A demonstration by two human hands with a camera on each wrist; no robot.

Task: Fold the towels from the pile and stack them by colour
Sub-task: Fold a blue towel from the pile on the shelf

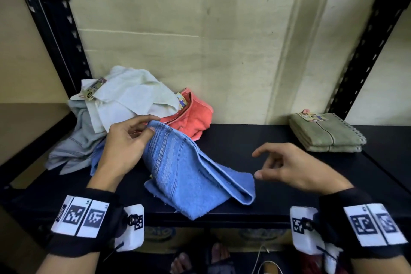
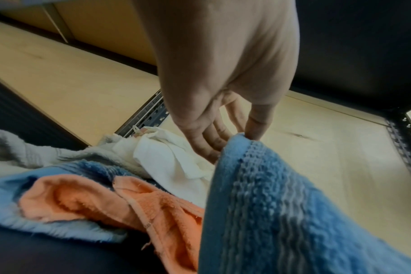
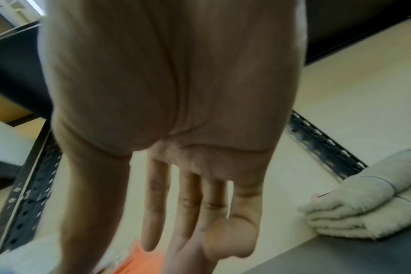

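A blue towel (image 1: 191, 173) lies half folded on the black shelf (image 1: 255, 140), its near edge hanging over the front. My left hand (image 1: 124, 147) pinches its raised far corner between thumb and fingers; the left wrist view shows the blue towel (image 2: 282, 204) held at that corner by the left hand (image 2: 225, 103). My right hand (image 1: 295, 167) hovers just right of the towel's folded edge, fingers loosely spread and holding nothing; the right hand (image 3: 176, 148) fills its wrist view with straight fingers. Behind the left hand lies the pile: pale green and grey towels (image 1: 124, 100) and a coral towel (image 1: 193, 118).
A folded olive-green towel stack (image 1: 324, 133) sits at the shelf's back right; the folded towels (image 3: 368, 209) also show in the right wrist view. Black perforated uprights (image 1: 55, 35) stand at both sides. A cream wall (image 1: 200, 29) closes the back.
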